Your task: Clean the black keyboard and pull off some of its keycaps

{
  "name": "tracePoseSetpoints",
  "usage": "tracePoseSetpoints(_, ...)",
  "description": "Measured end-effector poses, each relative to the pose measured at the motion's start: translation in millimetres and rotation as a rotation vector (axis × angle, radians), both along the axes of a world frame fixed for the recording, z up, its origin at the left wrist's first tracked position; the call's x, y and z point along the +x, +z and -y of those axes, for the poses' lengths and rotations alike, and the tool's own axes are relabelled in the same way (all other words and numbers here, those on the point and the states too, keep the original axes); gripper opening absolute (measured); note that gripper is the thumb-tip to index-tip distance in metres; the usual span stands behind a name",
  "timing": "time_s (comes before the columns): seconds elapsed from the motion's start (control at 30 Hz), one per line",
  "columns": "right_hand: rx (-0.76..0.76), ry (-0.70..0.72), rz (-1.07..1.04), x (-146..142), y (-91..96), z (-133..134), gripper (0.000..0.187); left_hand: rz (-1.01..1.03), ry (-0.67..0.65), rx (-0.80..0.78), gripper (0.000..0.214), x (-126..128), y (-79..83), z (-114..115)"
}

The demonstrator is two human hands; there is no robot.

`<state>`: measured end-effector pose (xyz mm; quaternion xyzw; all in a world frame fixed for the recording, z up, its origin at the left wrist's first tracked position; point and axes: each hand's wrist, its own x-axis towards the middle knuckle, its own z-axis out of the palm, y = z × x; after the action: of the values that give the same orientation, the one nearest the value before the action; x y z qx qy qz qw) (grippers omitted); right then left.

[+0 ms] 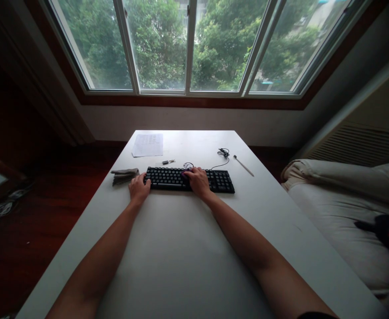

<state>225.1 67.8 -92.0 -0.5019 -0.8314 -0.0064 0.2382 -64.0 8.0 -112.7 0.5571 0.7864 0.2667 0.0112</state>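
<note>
A black keyboard (166, 181) lies flat across the white table. My left hand (139, 188) grips its left end, with the thumb along the near corner. Over the keys right of the middle, my right hand (199, 181) is closed on a small dark purple thing (184, 174), pressed against the keyboard; its kind is mostly hidden by the fingers. A folded grey cloth (124, 176) lies just left of my left hand. Behind the keyboard are a small tool with a dark middle (165, 162) and a small clear item (188, 165) that I cannot make out.
A coiled black cable (223, 153) runs from the keyboard's back. To its right lies a thin brush with a pale handle (244, 166). Printed paper (148, 145) sits at the far left of the table (181, 248). A cushioned seat (330, 221) stands at the right.
</note>
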Motion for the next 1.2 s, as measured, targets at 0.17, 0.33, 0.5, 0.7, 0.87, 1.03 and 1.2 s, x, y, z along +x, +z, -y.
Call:
tracePoseSetpoints(0.17, 0.016, -0.165, -0.043, 19.2, 4.2, -8.3, 0.033, -0.003, -0.002, 0.020, 0.045, -1.0, -2.7, -1.0)
tracePoseSetpoints(0.33, 0.043, 0.026, -0.073, 12.9, -0.1, 3.0, 0.033, -0.003, -0.004, 0.036, 0.044, -2.2, -6.0, -2.2)
tracePoseSetpoints(0.5, 0.069, 0.351, 0.030, -20.0, -5.3, 23.0, 0.032, 0.001, 0.002, 0.013, 0.044, -0.8, -2.0, -0.8)
tracePoseSetpoints(0.7, 0.059, 0.065, 0.019, -11.2, -2.6, 8.9, 0.029, 0.001, -0.001, 0.008, 0.045, -0.6, -1.3, -1.2)
tracePoseSetpoints(0.87, 0.076, 0.039, 0.008, -2.6, -1.4, 16.5, 0.031, 0.006, -0.002, -0.004, 0.045, 0.3, 0.0, 0.1)
tracePoseSetpoints(1.03, 0.100, 0.310, 0.054, -26.7, -3.3, 37.0, 0.032, 0.002, -0.001, 0.001, 0.045, 0.3, 0.9, 0.9)
tracePoseSetpoints(1.2, 0.054, 0.124, 0.034, -19.2, -1.4, 23.1, 0.029, -0.009, 0.001, 0.002, 0.045, -0.2, -0.5, -0.3)
